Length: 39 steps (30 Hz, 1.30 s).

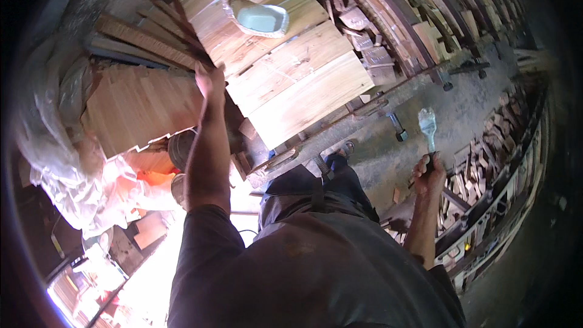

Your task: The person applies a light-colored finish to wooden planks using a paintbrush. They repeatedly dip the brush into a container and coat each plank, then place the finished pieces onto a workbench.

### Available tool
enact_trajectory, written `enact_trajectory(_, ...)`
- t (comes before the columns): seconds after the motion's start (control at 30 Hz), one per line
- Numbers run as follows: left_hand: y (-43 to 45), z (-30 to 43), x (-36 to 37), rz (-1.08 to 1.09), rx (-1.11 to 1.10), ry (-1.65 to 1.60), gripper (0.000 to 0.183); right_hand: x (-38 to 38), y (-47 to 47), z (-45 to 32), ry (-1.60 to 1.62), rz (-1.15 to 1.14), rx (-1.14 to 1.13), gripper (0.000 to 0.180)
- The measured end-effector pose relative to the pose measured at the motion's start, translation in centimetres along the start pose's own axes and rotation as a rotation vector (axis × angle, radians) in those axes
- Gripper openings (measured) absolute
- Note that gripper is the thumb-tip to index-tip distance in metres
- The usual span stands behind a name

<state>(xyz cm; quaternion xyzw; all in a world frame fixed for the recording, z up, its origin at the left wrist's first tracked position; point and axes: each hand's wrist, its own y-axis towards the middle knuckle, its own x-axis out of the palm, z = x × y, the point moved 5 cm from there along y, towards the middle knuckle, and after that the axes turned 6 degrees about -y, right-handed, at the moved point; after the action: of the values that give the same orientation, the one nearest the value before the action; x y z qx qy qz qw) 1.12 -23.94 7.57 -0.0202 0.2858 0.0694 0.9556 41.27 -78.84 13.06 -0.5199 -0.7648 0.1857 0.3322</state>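
My right hand [429, 174] grips the dark handle of a flat brush [427, 123], bristles pointing away from me. Its bristles and metal ferrule are coated with a pale, whitish substance. At the left edge of a panel of wide wooden boards [309, 100] is my left hand [210, 81], close to the ends of some wooden strips [141, 41]. Blur hides whether those fingers hold a strip or only touch the edge. On the panel sits a cut-open plastic container [259, 19] with pale bluish-white liquid, its rim crusted.
Steel bar clamps [369, 109] with screws run along the panel's near side. Wood offcuts lie beyond the panel [364, 41] and in a rack [473, 168] at right. Left are a laminated wood panel [141, 100] and crumpled plastic sheeting [68, 159].
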Motion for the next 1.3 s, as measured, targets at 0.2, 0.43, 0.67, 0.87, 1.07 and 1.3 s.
enact_trajectory(0.2,-7.6,-12.2,-0.7,-0.155,-0.738,-0.262,0.062,10.3,4.4,-4.6,-0.175,-0.081,-0.037,0.015)
enact_trajectory(0.43,-6.7,-12.2,3.5,-0.294,-0.683,-0.541,0.029,29.0,7.3,-2.7,-0.906,-0.304,-0.382,0.018)
enact_trajectory(0.67,-6.3,-13.9,4.6,-0.364,-0.541,-0.444,0.034,51.7,13.9,8.4,-1.667,-0.619,-1.109,0.021)
enact_trajectory(0.87,-5.3,-14.3,3.3,-0.432,-0.482,-0.307,0.049,59.5,16.4,15.3,-1.885,-0.766,-1.245,0.023)
enact_trajectory(1.07,-3.0,-7.2,-0.9,-0.296,-0.172,-0.209,0.060,58.9,17.2,15.9,-2.085,-0.978,-1.182,0.021)
enact_trajectory(1.3,-3.9,-7.4,-1.1,-0.261,0.040,0.210,0.045,60.3,17.3,13.7,-2.423,-1.043,-0.832,0.024)
